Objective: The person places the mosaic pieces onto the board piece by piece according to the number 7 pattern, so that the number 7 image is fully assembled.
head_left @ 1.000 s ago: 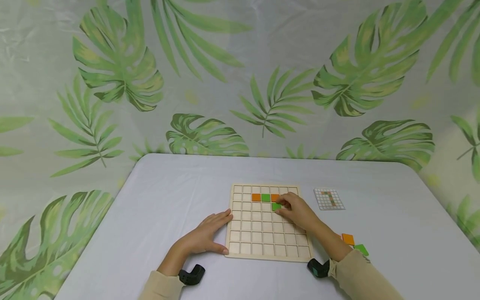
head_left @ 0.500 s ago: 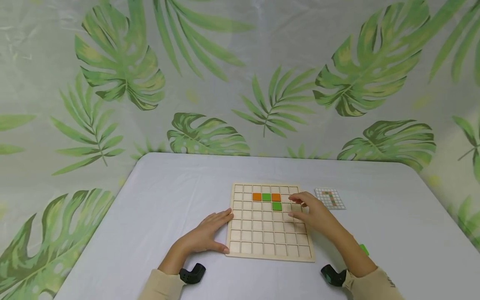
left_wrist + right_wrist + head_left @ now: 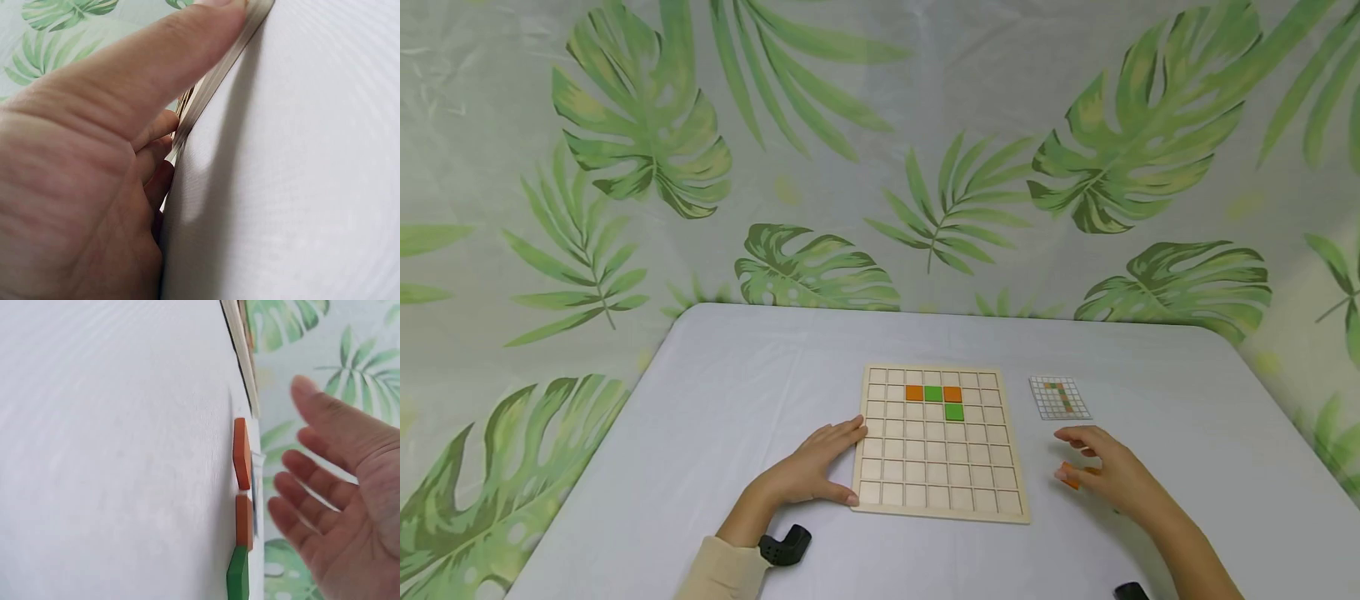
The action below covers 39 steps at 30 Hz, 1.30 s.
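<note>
A pale wooden grid board [image 3: 915, 473] lies on the table. Orange [image 3: 913, 393], green [image 3: 932, 393] and orange [image 3: 952, 394] square tiles form a row in it, with another green tile [image 3: 954, 412] under the right one. My left hand [image 3: 808, 467] rests with extended fingers and thumb against the board's left edge. Right of the board, my right hand [image 3: 1120, 475] hovers with parted fingers, holding nothing. The right wrist view shows two loose orange tiles, one [image 3: 241, 453] beyond the other [image 3: 244, 522], and a green tile [image 3: 238, 575] beside that hand; the head view mostly hides them.
A small card [image 3: 1060, 398] printed with a coloured grid pattern lies right of the board's far corner. Black devices sit at the left wrist [image 3: 785, 546] and right wrist [image 3: 1130, 591]. Behind the white table [image 3: 722, 375] hangs a leaf-print cloth [image 3: 820, 192].
My right hand has left the green tile in the board and moved right and nearer, over the loose tiles. My left hand has stayed at the board's edge.
</note>
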Each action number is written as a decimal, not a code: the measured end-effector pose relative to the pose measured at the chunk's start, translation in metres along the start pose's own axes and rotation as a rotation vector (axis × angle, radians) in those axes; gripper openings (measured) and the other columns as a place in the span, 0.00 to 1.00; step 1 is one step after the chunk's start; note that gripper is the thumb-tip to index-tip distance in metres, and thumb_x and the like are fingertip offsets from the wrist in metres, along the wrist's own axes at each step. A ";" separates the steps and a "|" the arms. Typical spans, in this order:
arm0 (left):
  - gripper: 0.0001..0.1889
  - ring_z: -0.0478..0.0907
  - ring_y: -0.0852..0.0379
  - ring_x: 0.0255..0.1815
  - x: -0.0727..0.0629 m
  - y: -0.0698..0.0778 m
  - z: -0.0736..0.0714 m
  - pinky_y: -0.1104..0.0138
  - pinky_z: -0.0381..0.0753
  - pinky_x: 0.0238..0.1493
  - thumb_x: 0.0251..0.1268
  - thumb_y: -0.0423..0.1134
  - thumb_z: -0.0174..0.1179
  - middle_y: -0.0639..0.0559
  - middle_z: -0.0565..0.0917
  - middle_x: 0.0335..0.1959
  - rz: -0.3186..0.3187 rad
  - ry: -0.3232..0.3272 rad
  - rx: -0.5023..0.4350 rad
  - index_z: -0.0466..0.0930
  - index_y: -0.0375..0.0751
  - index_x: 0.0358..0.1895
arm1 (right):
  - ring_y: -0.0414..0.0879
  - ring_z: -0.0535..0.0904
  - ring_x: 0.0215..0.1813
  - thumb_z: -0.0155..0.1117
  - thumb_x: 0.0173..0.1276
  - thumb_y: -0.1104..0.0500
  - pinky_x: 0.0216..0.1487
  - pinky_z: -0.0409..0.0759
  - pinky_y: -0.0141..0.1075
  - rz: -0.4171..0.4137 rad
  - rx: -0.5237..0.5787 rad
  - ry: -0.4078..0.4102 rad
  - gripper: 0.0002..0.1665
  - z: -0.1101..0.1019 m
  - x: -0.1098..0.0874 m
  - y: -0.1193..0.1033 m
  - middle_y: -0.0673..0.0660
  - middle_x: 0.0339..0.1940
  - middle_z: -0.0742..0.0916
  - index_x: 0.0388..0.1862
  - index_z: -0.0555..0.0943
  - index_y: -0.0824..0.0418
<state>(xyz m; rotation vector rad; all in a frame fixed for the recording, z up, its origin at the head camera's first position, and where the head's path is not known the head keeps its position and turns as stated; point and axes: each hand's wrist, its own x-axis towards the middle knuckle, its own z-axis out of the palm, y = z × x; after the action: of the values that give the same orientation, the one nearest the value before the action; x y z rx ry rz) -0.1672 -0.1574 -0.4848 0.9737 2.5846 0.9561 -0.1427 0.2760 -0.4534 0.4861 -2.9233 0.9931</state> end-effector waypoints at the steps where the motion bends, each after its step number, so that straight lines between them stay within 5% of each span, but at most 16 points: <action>1: 0.51 0.46 0.49 0.69 0.000 -0.001 0.000 0.56 0.40 0.67 0.39 0.55 0.68 0.46 0.50 0.70 0.014 0.008 0.005 0.54 0.37 0.68 | 0.57 0.74 0.47 0.69 0.51 0.51 0.45 0.74 0.49 0.007 -0.003 -0.007 0.31 0.000 -0.003 0.004 0.58 0.49 0.77 0.53 0.73 0.62; 6: 0.51 0.46 0.49 0.69 0.000 -0.002 0.001 0.57 0.40 0.67 0.39 0.55 0.68 0.46 0.50 0.70 0.018 0.009 0.010 0.54 0.37 0.68 | 0.51 0.75 0.46 0.71 0.48 0.51 0.46 0.74 0.42 0.014 -0.049 -0.026 0.28 0.002 -0.010 0.017 0.55 0.48 0.78 0.47 0.76 0.60; 13: 0.52 0.43 0.53 0.70 0.000 0.001 -0.001 0.58 0.37 0.67 0.38 0.54 0.69 0.51 0.47 0.71 -0.033 -0.022 0.007 0.52 0.40 0.69 | 0.52 0.73 0.47 0.72 0.47 0.57 0.48 0.61 0.15 -0.027 -0.087 0.015 0.16 0.007 -0.013 0.023 0.53 0.45 0.78 0.36 0.79 0.57; 18: 0.52 0.42 0.54 0.70 0.001 0.001 -0.001 0.59 0.37 0.67 0.39 0.54 0.69 0.52 0.47 0.71 -0.036 -0.023 0.010 0.52 0.41 0.69 | 0.53 0.75 0.45 0.69 0.51 0.62 0.47 0.75 0.35 -0.022 -0.069 0.005 0.15 0.005 -0.007 0.015 0.54 0.43 0.78 0.38 0.78 0.60; 22: 0.51 0.43 0.54 0.70 0.001 0.001 -0.001 0.59 0.37 0.67 0.39 0.53 0.69 0.51 0.47 0.71 -0.037 -0.025 0.008 0.52 0.41 0.69 | 0.56 0.76 0.46 0.67 0.52 0.65 0.45 0.76 0.49 -0.029 -0.050 0.003 0.17 0.003 0.004 0.002 0.56 0.43 0.80 0.43 0.77 0.62; 33: 0.51 0.43 0.54 0.70 0.001 0.000 0.000 0.59 0.37 0.67 0.40 0.54 0.68 0.52 0.47 0.71 -0.033 -0.028 0.014 0.52 0.41 0.69 | 0.50 0.75 0.45 0.66 0.56 0.62 0.45 0.75 0.45 -0.167 0.001 -0.027 0.18 0.021 0.045 -0.034 0.52 0.44 0.81 0.47 0.78 0.61; 39: 0.52 0.43 0.54 0.70 0.001 -0.001 0.000 0.59 0.37 0.67 0.40 0.55 0.68 0.52 0.47 0.71 -0.036 -0.024 0.017 0.52 0.42 0.69 | 0.50 0.75 0.46 0.64 0.58 0.58 0.46 0.76 0.43 -0.153 0.061 -0.067 0.19 0.042 0.063 -0.050 0.53 0.45 0.80 0.48 0.77 0.63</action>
<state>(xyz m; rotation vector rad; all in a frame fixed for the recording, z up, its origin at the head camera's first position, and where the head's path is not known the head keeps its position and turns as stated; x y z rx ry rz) -0.1682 -0.1576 -0.4851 0.9336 2.5857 0.9100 -0.1840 0.1955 -0.4508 0.7466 -2.8665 1.0682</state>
